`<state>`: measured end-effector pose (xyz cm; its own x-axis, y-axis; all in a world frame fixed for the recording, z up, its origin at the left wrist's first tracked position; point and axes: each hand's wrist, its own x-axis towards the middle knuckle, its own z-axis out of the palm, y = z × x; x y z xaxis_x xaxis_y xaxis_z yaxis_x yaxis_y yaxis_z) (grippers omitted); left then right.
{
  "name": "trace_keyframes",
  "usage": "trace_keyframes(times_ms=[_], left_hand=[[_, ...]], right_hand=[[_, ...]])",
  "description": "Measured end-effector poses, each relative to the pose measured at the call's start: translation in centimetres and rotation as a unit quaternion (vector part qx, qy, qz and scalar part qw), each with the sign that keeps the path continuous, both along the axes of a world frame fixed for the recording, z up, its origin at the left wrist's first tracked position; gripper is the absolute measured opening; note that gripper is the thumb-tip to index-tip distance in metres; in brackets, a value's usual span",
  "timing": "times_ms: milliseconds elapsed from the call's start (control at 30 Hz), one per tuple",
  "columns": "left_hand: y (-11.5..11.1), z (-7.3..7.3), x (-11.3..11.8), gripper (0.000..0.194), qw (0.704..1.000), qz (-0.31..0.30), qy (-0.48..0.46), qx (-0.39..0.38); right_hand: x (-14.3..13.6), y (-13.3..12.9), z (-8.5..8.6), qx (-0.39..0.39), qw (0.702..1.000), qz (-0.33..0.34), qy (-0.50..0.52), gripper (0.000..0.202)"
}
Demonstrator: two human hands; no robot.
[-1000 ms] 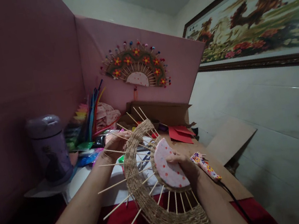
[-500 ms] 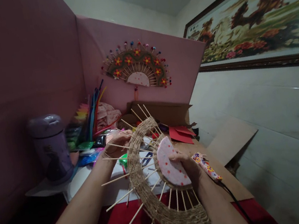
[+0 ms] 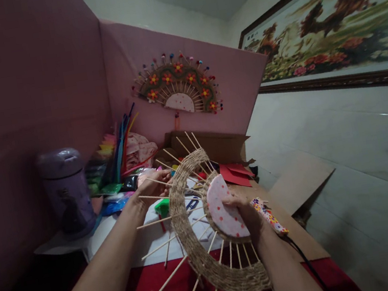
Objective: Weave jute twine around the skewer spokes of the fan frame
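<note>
A half-ring fan [image 3: 192, 245] of woven brown twine on thin wooden sticks is held up in front of me, tilted so that its curve faces left. At its hub is a white half-round pad [image 3: 225, 210] with red dots. My right hand [image 3: 248, 213] is closed on this pad, thumb on the front and fingers hidden behind. My left hand [image 3: 154, 186] is behind the sticks at the upper left of the fan. Its fingers look drawn together, and whatever they may hold is hidden.
A finished fan [image 3: 178, 86] with flowers and coloured beads hangs on the pink board. A purple flask [image 3: 66, 192] stands left beside pipe cleaners [image 3: 123, 137] and bagged supplies. Red sheets [image 3: 236, 174], a blue cutter [image 3: 192, 204] and a flower-patterned tool with a cord [image 3: 270, 217] lie on the table.
The woven fan has shifted slightly right and turned a little, its upper sticks moving right with my right hand. My left hand has stayed in nearly the same spot.
</note>
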<state>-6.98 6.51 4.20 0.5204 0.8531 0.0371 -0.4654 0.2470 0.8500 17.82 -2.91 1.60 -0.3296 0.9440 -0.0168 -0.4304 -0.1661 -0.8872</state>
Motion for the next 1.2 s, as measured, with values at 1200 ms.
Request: trace_keyframes(times_ms=[1200], left_hand=[[-0.7,0.3,-0.2,0.007,0.997,-0.048,-0.031,0.058]], right_hand=[[-0.2,0.5,-0.2,-0.010,0.999,-0.042,-0.021,0.024]])
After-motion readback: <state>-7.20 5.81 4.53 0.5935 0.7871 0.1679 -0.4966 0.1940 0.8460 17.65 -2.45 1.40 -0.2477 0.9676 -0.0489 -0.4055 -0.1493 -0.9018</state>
